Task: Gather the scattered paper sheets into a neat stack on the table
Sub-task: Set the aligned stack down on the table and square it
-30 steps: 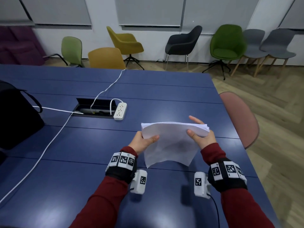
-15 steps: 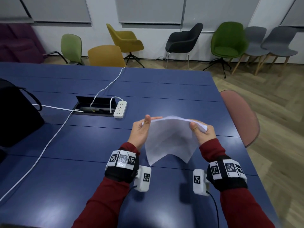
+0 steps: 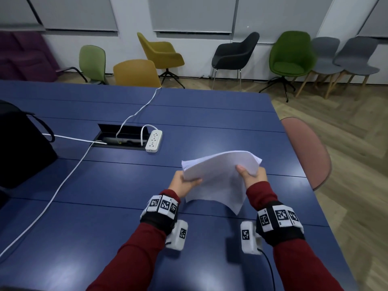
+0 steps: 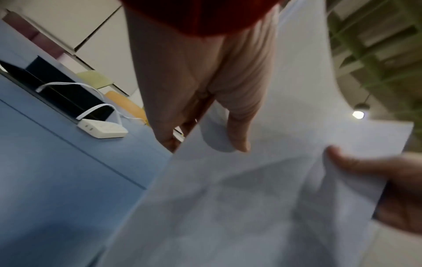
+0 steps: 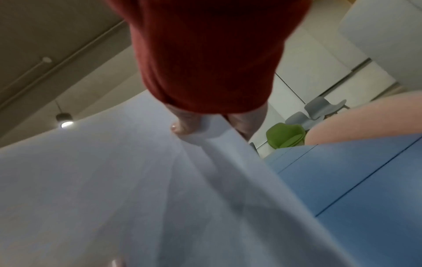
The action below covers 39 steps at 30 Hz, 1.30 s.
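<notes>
A stack of white paper sheets (image 3: pixel 218 175) hangs in the air above the blue table (image 3: pixel 105 227), bowed upward along its far edge, with a lower corner drooping toward the table. My left hand (image 3: pixel 184 183) pinches the stack's left edge, thumb on top. On the right edge my right hand (image 3: pixel 252 177) pinches it the same way. The left wrist view shows the paper (image 4: pixel 251 198) with my left thumb (image 4: pixel 237 126) lying on it. The paper (image 5: pixel 114 189) fills the lower left of the right wrist view, with my right thumb (image 5: pixel 182 126) pressed on its edge.
A white power strip (image 3: pixel 154 140) lies beside an open cable hatch (image 3: pixel 121 136), with white cables (image 3: pixel 63 185) running across the table. A black bag (image 3: pixel 19 148) sits at the left. A pink chair (image 3: pixel 306 152) stands at the table's right edge; more chairs line the far wall.
The stack has bent upward along its far edge. My left hand shifted its hold and now pinches the stack's left edge lower down. Both hands have moved slightly right.
</notes>
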Tool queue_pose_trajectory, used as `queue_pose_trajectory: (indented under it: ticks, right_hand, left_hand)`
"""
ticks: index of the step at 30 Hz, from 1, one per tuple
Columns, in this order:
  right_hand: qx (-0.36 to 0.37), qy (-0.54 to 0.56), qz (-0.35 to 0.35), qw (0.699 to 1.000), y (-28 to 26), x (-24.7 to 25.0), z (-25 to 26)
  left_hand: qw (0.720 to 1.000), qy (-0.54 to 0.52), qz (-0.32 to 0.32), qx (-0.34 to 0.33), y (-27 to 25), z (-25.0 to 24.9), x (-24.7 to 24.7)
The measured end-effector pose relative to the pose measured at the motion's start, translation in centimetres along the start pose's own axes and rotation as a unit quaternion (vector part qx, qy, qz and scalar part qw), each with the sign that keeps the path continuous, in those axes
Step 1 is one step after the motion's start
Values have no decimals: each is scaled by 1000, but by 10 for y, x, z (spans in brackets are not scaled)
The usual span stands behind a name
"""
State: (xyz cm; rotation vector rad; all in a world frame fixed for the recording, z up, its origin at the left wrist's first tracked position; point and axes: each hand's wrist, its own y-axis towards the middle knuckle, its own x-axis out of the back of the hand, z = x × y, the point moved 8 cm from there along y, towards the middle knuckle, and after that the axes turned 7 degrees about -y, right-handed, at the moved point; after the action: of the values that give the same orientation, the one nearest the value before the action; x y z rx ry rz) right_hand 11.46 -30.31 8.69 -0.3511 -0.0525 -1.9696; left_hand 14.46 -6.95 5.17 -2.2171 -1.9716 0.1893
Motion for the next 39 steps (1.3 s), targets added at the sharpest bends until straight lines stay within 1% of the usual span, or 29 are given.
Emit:
queue_pose_trajectory:
  ticks: [3, 5, 7, 9, 11, 12, 14, 15, 16, 17, 20, 22, 24, 25, 28, 31, 35, 37, 39]
  right_hand:
    - [27, 6, -56, 998, 3, 12, 13]
    - [49, 17, -69, 996, 6, 18, 23]
    - [58, 19, -62, 996, 10, 18, 25]
    - [34, 6, -46, 998, 18, 16, 9]
    - [-21, -60, -8, 998, 26, 10, -24]
    - [-55, -111, 31, 992, 27, 4, -47]
    - [-118, -209, 126, 963, 20, -9, -93]
    - [-135, -247, 166, 945, 12, -15, -113]
    - [-146, -273, 194, 931, 5, -19, -129]
    - [-151, -287, 207, 923, -2, -22, -141]
    - [-178, -279, 192, 924, -13, -23, -164]
    - [-196, -274, 183, 924, -17, -24, -172]
    - [-206, -281, 182, 919, -20, -26, -178]
    - [-210, -286, 175, 918, -22, -26, -181]
    - [-212, -280, 168, 921, -26, -28, -186]
    - [-202, -279, 183, 921, -28, -33, -191]
    - [-170, -304, 181, 920, -28, -34, -189]
    - [-159, -308, 185, 920, -29, -33, -187]
    - [-149, -314, 198, 916, -29, -32, -187]
  left_hand:
    - [992, 96, 54, 68, -3, 37, -1]
    - [984, 114, 88, 102, -11, 53, -3]
    - [984, 95, 90, 122, -16, 63, -2]
    - [984, 94, 66, 136, -18, 72, 2]
    - [982, 93, 47, 158, -20, 83, 6]
    - [980, 97, 42, 171, -20, 88, 7]
    - [973, 131, 31, 186, -19, 96, 10]
    - [970, 152, 26, 190, -18, 99, 12]
    - [966, 168, 21, 196, -18, 103, 14]
    - [963, 175, 20, 204, -18, 107, 15]
    - [958, 169, 26, 229, -19, 122, 17]
    - [958, 147, 17, 246, -21, 130, 19]
    - [948, 185, 4, 258, -21, 140, 25]
    - [943, 202, -7, 266, -21, 147, 29]
    - [934, 196, -62, 291, -27, 155, 42]
    - [932, 211, -102, 275, -29, 150, 46]
    - [943, 215, -48, 251, -24, 142, 26]
    - [947, 204, -38, 246, -21, 142, 21]
    - [948, 184, -43, 256, -20, 143, 22]
